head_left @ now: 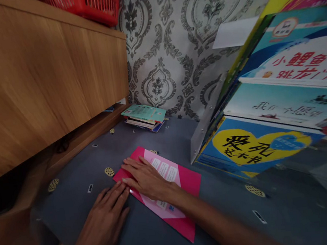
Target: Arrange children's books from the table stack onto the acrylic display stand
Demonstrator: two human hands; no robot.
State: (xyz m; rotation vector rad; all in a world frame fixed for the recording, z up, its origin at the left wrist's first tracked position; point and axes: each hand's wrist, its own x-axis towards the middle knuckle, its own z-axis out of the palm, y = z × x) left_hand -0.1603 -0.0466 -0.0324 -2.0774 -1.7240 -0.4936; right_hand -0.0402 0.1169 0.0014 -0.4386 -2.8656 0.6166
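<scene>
A pink book (190, 179) with a paler band and white text boxes lies flat on the grey patterned table cover (141, 236). Spread over its upper left part is my right hand (146, 176), palm down with the fingers stretched out; its forearm crosses the book from the lower right. My left hand (111, 214) rests flat on the cover beside the book's left edge. Its fingertips meet that edge near my right thumb, and nothing is held in it.
A small stack of books (144, 115) lies at the back against the patterned wall (158, 79). On the right, picture books (261, 142) stand in a tiered rack. A wooden cabinet (56, 72) overhangs the left side, with a red basket (98, 5) on top.
</scene>
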